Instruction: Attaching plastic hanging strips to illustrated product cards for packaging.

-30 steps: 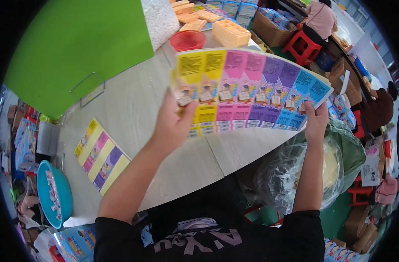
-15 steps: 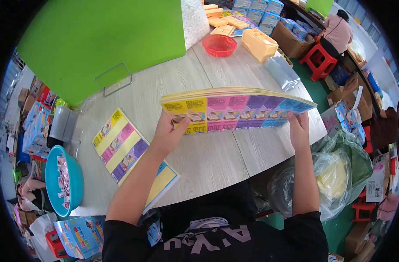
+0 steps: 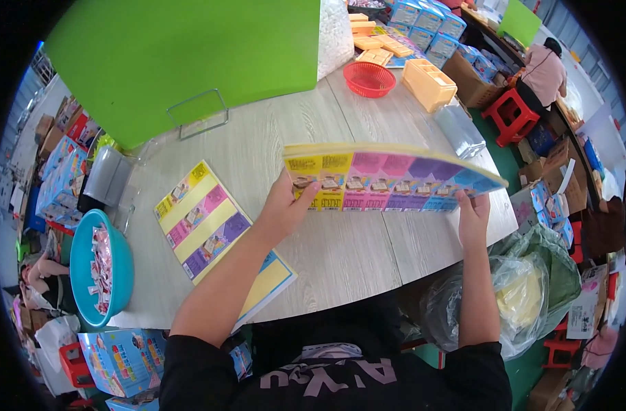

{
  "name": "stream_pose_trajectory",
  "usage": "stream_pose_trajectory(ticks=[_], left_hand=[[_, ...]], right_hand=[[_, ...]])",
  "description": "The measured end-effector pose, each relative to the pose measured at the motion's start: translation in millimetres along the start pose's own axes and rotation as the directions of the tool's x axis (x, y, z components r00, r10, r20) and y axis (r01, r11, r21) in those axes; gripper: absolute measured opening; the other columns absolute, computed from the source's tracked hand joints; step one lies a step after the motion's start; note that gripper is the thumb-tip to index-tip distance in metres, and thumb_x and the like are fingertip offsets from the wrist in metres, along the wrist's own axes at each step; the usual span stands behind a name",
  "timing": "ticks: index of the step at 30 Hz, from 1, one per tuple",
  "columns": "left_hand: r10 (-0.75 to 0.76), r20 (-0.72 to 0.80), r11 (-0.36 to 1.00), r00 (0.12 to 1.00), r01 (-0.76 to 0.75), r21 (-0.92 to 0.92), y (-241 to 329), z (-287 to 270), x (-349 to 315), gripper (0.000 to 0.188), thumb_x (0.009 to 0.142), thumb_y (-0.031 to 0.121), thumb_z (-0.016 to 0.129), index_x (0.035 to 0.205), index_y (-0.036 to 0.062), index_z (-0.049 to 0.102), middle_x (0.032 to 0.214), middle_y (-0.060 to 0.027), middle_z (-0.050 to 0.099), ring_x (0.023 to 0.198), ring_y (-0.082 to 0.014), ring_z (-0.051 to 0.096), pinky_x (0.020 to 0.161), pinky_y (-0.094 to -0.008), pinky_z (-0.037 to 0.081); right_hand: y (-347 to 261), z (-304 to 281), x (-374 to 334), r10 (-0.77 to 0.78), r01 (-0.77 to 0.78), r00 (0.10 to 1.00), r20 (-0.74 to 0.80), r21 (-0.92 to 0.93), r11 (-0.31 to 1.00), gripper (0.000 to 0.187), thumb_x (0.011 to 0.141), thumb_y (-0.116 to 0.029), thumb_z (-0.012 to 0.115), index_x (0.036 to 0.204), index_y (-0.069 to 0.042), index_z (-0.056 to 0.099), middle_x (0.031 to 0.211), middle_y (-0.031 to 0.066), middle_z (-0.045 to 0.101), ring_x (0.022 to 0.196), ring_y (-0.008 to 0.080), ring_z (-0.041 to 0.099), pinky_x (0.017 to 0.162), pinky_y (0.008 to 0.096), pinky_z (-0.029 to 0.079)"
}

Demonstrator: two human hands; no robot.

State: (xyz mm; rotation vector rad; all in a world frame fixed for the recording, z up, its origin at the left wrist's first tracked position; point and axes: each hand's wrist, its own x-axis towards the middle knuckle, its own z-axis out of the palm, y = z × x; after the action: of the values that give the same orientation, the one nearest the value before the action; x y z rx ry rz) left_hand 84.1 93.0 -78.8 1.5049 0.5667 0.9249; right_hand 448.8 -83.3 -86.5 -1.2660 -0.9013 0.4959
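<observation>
And there's the stack of printed sheets [image 3: 390, 179], tilted above the tabletop [image 3: 340, 264], centre frame! The left hand [image 3: 287, 203] grips its left end, thumb across the front; the right hand [image 3: 473, 214] clasps the right end. Yellow, pink, purple, blue panels, each with a picture and dark print too small to read. Left of centre lies a striped sheet [image 3: 218, 238], and large pale letters cross the black shirt [image 3: 422, 380] below.

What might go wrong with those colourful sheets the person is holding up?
The colourful sheets are held near their ends by the left hand and right hand, so some might slip or crease. The left forearm crosses over the striped sheet on the table, so it might nudge that out of place.
</observation>
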Motion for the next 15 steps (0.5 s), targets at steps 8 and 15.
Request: stream_pose_trajectory(ticks=[8, 15], left_hand=[[-0.191, 0.049, 0.908, 0.980, 0.158, 0.389, 11, -6, 7, 0.053, 0.101, 0.009, 0.069, 0.145, -0.0019, 0.041, 0.136, -0.0142, 0.065, 0.126, -0.0199, 0.064, 0.107, -0.0360, 0.051], [-0.146, 0.034, 0.834, 0.989, 0.104, 0.541, 13, -2, 4, 0.059, 0.096, 0.021, 0.076, 0.138, -0.0027, 0.041, 0.128, -0.0246, 0.067, 0.121, -0.0359, 0.068, 0.101, -0.0437, 0.053]], right_hand=[[0, -6, 3, -0.020, 0.021, 1.000, 0.021, -0.018, 1.000, 0.035, 0.101, -0.009, 0.069, 0.134, -0.003, 0.057, 0.121, 0.0039, 0.068, 0.109, 0.0129, 0.063, 0.099, 0.0307, 0.048], [-22, 13, 15, 0.014, -0.020, 0.999, -0.037, -0.173, 0.985, 0.037, 0.103, -0.011, 0.067, 0.136, 0.000, 0.055, 0.123, 0.0068, 0.068, 0.108, 0.0137, 0.063, 0.097, 0.0302, 0.050]])
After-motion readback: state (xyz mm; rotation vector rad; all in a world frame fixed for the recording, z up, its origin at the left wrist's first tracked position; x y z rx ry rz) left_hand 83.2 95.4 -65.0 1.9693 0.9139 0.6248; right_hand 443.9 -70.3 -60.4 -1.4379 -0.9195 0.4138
